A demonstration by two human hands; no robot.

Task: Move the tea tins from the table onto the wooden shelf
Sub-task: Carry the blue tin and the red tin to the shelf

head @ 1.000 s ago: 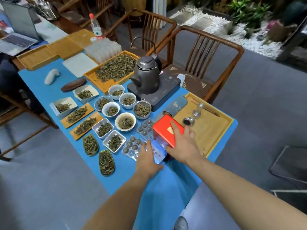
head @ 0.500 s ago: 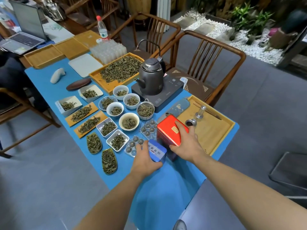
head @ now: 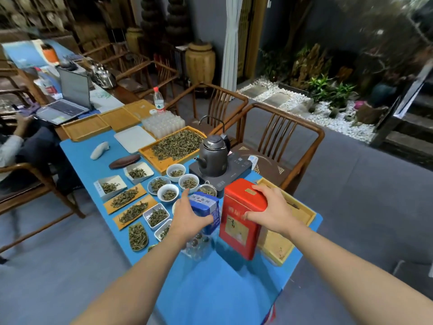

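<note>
A small blue tea tin with a white label hangs above the blue table, gripped from the left side by my left hand. Beside it on the right a taller red tea tin is held upright above the table, with my right hand clamped over its top right edge. The two tins are close together, a narrow gap between them. No wooden shelf shows clearly in this view.
Several bowls and trays of loose tea cover the table to the left. A dark kettle stands on a heater behind the tins. A wooden tray lies right of them. Wooden chairs stand behind; a person sits far left.
Both hands have lifted their tins off the table and the red tin now stands upright. The view has tilted up, showing more of the room.
</note>
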